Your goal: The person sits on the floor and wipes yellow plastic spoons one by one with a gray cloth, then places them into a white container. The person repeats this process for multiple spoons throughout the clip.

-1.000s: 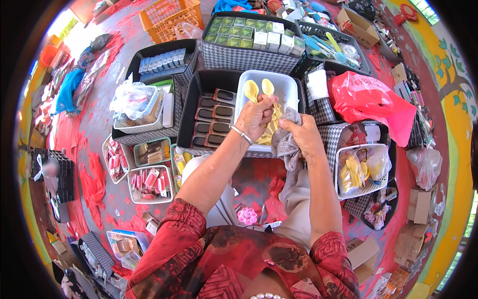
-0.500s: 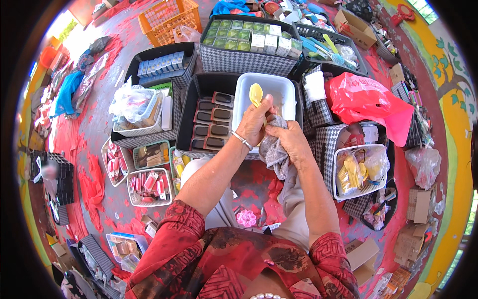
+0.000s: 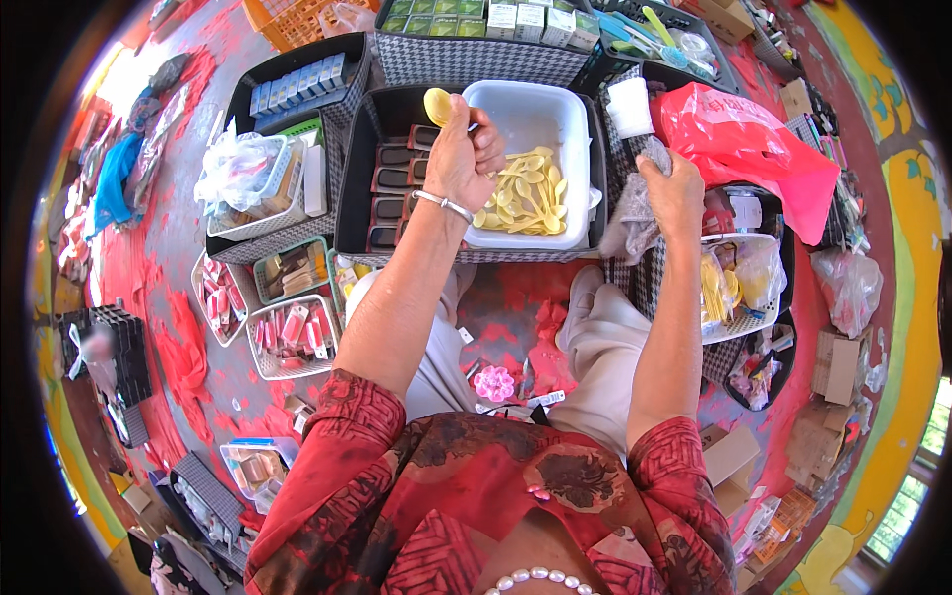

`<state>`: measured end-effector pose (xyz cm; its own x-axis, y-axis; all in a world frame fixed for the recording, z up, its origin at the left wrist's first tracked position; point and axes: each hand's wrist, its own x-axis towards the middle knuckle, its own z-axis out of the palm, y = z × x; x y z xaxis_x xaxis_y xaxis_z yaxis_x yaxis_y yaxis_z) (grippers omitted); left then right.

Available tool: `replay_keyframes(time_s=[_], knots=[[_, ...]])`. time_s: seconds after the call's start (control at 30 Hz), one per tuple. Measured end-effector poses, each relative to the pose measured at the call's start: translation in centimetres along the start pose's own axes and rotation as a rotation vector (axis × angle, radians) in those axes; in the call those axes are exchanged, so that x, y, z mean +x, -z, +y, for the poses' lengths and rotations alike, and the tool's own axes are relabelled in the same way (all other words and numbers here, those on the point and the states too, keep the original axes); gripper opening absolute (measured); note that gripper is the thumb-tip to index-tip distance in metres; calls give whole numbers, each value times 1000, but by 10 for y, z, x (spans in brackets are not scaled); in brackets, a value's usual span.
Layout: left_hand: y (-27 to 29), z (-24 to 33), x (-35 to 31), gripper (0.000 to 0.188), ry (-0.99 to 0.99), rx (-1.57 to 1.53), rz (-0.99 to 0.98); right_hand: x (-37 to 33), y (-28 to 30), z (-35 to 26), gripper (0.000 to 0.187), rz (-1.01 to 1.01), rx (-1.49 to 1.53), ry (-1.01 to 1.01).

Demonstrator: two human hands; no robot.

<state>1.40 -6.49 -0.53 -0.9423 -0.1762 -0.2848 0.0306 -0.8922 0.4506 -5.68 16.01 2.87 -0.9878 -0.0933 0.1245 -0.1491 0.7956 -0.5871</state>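
A pale yellow spoon (image 3: 437, 106) stands up from my left hand (image 3: 464, 159), whose fingers are closed round its handle. That hand hangs over the left rim of a white plastic tub (image 3: 573, 109). In the tub lies a heap of yellow spoons (image 3: 526, 198). Off to the right, my right hand (image 3: 676, 193) grips a grey cloth (image 3: 637, 213) that dangles below the fingers. Left of the tub, in the same black-lined box (image 3: 349, 188), sit several dark oval-faced items in reddish-brown packs (image 3: 394, 180).
A houndstooth bin of green-and-white boxes (image 3: 476, 61) stands beyond. A red plastic bag (image 3: 734, 139) and a white basket with yellow spoons (image 3: 744, 327) lie to the right. Baskets of pink-and-white packets (image 3: 293, 332) are at left. A pink flower-shaped piece (image 3: 494, 383) rests between my legs.
My hands have moved apart: the left went up and left with the spoon, the right drew the cloth off to the right. The heap of spoons in the tub now shows.
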Motion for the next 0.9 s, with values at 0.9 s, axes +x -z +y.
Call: replay_keyframes(time_s=[0.9], knots=[[7,-2,-1,15,142,145,106,-2,-83,15,21,-508,-279,246]])
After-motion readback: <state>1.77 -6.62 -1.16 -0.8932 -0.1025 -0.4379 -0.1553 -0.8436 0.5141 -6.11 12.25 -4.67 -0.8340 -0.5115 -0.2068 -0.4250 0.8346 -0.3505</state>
